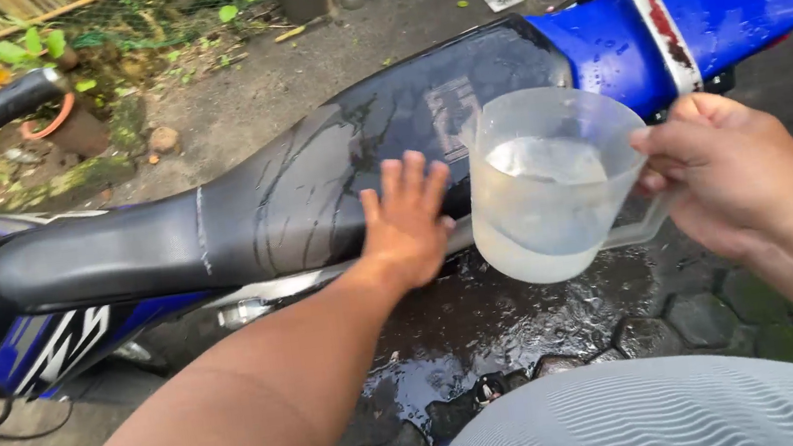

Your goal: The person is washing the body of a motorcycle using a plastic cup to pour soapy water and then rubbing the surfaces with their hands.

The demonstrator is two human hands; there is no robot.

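- Striped grey fabric (662, 417) at 6 o'clock, nearest the lens; likely the person's own clothing.
- Left hand (406, 222), centre frame: fingers spread flat on the wet black motorcycle seat (215, 225), gripping nothing; placed as if to rub the surface.
- Right hand (722, 168) at 3 o'clock: closed round the handle of a clear plastic jug (553, 184), part full of water, held beside the seat's edge.
- Blue rear fender (733, 5) at 1 o'clock; wet paving (490, 327) below.

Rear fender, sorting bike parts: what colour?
Blue rear fender, clearest in the head view.
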